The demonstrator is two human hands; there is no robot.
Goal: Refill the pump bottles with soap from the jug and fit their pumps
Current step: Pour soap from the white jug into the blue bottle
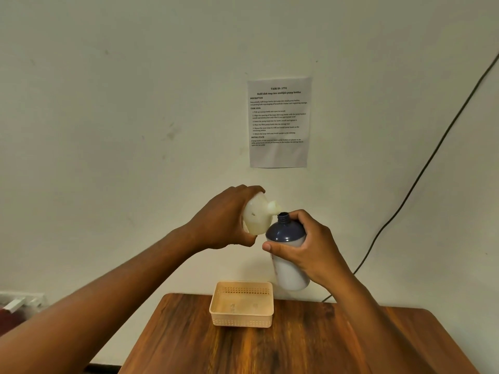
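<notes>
Two hands work in the air above the far edge of the surface [270,346]; the left hand [224,220] is wrapped around the pale translucent jug [256,215], tipped so its spout points right and down at the open neck of the pump bottle [287,249]; the right hand [310,249] is closed round that bottle's dark blue shoulder and white body, leaning it slightly toward the jug so the two mouths meet; that pairing suits a pour with little drop, though whether soap is actually running is hard to tell at this size. No pump is on the bottle, and none shows anywhere in view. A beige perforated basket [243,317] sits empty near the far edge of the surface, probably waiting for filled bottles. On the wall a printed sheet [279,155] reads "TASK ID: 3791", with headings "DESCRIPTION", "TASK GOAL" and "INITIAL STATE"; its title speaks of refilling dish soap into pump bottles; the smaller lines are too fine to quote. The bottle's own label faces away. A dark cable [421,179] runs down the wall at right.
</notes>
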